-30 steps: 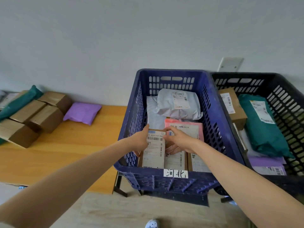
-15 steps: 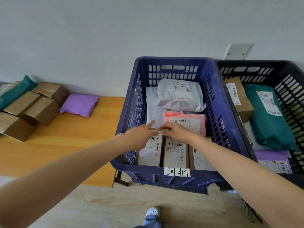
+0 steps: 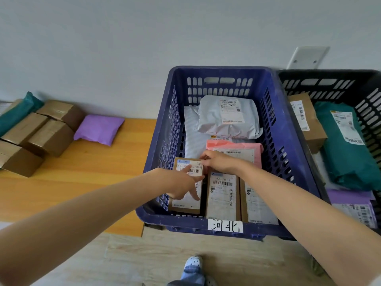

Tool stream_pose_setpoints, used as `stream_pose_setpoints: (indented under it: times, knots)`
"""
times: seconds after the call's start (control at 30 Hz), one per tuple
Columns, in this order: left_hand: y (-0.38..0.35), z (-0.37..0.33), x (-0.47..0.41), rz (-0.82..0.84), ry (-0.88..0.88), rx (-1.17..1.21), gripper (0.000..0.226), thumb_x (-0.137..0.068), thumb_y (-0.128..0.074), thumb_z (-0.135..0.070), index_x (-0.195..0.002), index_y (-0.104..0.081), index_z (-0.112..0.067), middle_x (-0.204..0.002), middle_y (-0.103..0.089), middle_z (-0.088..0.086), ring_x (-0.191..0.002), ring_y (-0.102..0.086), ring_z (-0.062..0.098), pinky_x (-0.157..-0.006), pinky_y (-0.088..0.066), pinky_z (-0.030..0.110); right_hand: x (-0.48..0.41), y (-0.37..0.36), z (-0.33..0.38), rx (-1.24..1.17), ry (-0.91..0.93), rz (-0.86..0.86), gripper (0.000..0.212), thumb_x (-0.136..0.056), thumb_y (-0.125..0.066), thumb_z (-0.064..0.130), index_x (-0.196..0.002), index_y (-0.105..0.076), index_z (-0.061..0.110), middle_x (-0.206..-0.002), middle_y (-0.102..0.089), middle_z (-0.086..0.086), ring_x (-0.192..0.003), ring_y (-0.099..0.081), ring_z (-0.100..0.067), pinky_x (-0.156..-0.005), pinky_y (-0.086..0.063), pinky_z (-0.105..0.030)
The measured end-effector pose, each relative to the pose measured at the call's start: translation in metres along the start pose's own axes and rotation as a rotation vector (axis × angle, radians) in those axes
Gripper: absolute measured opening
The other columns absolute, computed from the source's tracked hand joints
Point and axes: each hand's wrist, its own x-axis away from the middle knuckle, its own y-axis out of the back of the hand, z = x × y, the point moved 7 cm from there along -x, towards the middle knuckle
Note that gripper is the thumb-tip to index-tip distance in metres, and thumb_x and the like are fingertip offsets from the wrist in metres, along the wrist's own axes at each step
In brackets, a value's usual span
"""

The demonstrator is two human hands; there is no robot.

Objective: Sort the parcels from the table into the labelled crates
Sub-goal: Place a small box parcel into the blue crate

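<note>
The blue crate [image 3: 276, 129] carries a handwritten white label [image 3: 225, 225] on its front rim. Along its front lies a row of three labelled cardboard boxes. My left hand [image 3: 181, 185] rests on the leftmost cardboard box [image 3: 186, 203] with fingers straight and spread over its label. My right hand [image 3: 219, 163] reaches across and pinches that box's far right corner. The middle box [image 3: 222, 195] and right box [image 3: 257, 205] lie flat beside it. Behind them sit a pink mailer [image 3: 243, 150] and a grey bag [image 3: 226, 117].
A black crate [image 3: 329, 79] to the right holds a cardboard box [image 3: 307, 120], a teal bag [image 3: 346, 149] and a purple mailer [image 3: 354, 205]. On the wooden table [image 3: 92, 168] at left are several brown boxes [image 3: 49, 137], a teal bag [image 3: 16, 112] and a purple bag [image 3: 99, 129].
The leftmost box has settled flat into the front row. My left hand let go of its far edge and now lies flat on its label. The right hand stays at the far corner.
</note>
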Motion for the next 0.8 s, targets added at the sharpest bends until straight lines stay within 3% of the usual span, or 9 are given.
stream_pose_setpoints:
  times: [0.13, 0.23, 0.4, 0.5, 0.53, 0.6, 0.67, 0.73, 0.8]
  knots:
    - [-0.004, 0.002, -0.003, 0.029, -0.035, 0.003, 0.090, -0.082, -0.030, 0.021, -0.145, -0.032, -0.044, -0.159, 0.012, -0.016, -0.144, 0.023, 0.029, -0.105, -0.036, 0.048, -0.009, -0.012, -0.001, 0.022, -0.019, 0.068, 0.033, -0.103, -0.040, 0.033, -0.130, -0.049, 0.016, -0.118, -0.056, -0.002, -0.112, -0.052, -0.021, -0.095, -0.042, -0.037]
    - [-0.009, 0.002, -0.006, 0.054, -0.054, 0.012, 0.091, -0.082, -0.031, 0.021, -0.145, -0.032, -0.044, -0.160, 0.009, -0.015, -0.145, 0.018, 0.031, -0.103, -0.036, 0.044, -0.011, -0.023, -0.004, 0.029, -0.009, 0.128, 0.035, -0.103, -0.038, 0.033, -0.130, -0.051, 0.017, -0.126, -0.056, -0.003, -0.117, -0.051, -0.021, -0.103, -0.039, -0.041]
    - [-0.004, 0.008, -0.005, -0.006, -0.047, 0.027, 0.091, -0.081, -0.035, 0.020, -0.145, -0.030, -0.044, -0.159, 0.017, -0.011, -0.147, 0.011, 0.030, -0.085, -0.041, 0.033, -0.013, -0.022, -0.006, 0.029, 0.021, 0.158, 0.033, -0.103, -0.039, 0.032, -0.130, -0.052, 0.019, -0.123, -0.056, -0.002, -0.114, -0.052, -0.020, -0.098, -0.040, -0.036]
    - [-0.004, 0.016, -0.005, -0.026, 0.086, 0.052, 0.097, -0.080, -0.037, 0.021, -0.146, -0.022, -0.049, -0.156, 0.029, -0.003, -0.145, 0.006, 0.043, -0.077, -0.048, 0.038, -0.009, -0.024, -0.012, 0.000, 0.010, 0.171, 0.034, -0.102, -0.041, 0.033, -0.133, -0.051, 0.021, -0.125, -0.056, -0.002, -0.115, -0.052, -0.020, -0.099, -0.040, -0.036]
    - [-0.005, 0.018, -0.005, -0.018, 0.118, 0.061, 0.097, -0.081, -0.038, 0.021, -0.146, -0.021, -0.049, -0.155, 0.030, 0.002, -0.143, -0.006, 0.047, -0.072, -0.051, 0.035, -0.009, -0.024, -0.014, -0.015, 0.005, 0.169, 0.034, -0.103, -0.041, 0.032, -0.133, -0.051, 0.020, -0.126, -0.057, -0.002, -0.115, -0.052, -0.020, -0.101, -0.040, -0.036]
    - [-0.008, 0.017, -0.004, -0.005, 0.116, 0.088, 0.095, -0.083, -0.041, 0.018, -0.146, -0.020, -0.050, -0.155, 0.030, 0.011, -0.115, -0.054, 0.039, -0.057, -0.046, 0.028, -0.008, -0.024, -0.013, -0.010, 0.001, 0.172, 0.032, -0.103, -0.041, 0.030, -0.131, -0.053, 0.020, -0.126, -0.057, -0.003, -0.116, -0.053, -0.020, -0.103, -0.041, -0.038]
    - [-0.010, 0.015, -0.002, 0.010, 0.087, 0.123, 0.093, -0.084, -0.046, 0.014, -0.146, -0.021, -0.049, -0.154, 0.031, 0.013, -0.070, -0.059, 0.020, -0.052, -0.044, 0.025, -0.008, -0.024, -0.011, 0.017, -0.003, 0.186, 0.031, -0.103, -0.040, 0.028, -0.130, -0.054, 0.019, -0.125, -0.058, -0.004, -0.115, -0.054, -0.021, -0.103, -0.042, -0.040]
    - [-0.013, 0.014, -0.002, 0.004, 0.074, 0.117, 0.090, -0.086, -0.049, 0.010, -0.146, -0.021, -0.050, -0.154, 0.030, 0.011, -0.079, -0.061, 0.022, -0.065, -0.052, 0.029, -0.006, -0.024, -0.011, 0.038, -0.006, 0.188, 0.031, -0.103, -0.040, 0.027, -0.129, -0.054, 0.017, -0.126, -0.058, -0.005, -0.116, -0.054, -0.021, -0.103, -0.042, -0.040]
    - [-0.017, 0.012, -0.005, -0.012, 0.066, 0.090, 0.085, -0.088, -0.050, 0.006, -0.146, -0.022, -0.049, -0.155, 0.029, 0.009, -0.118, -0.052, 0.035, -0.091, -0.051, 0.038, -0.003, -0.023, -0.010, 0.089, 0.022, 0.156, 0.034, -0.103, -0.039, 0.026, -0.133, -0.052, 0.017, -0.132, -0.056, -0.005, -0.120, -0.051, -0.021, -0.102, -0.041, -0.036]
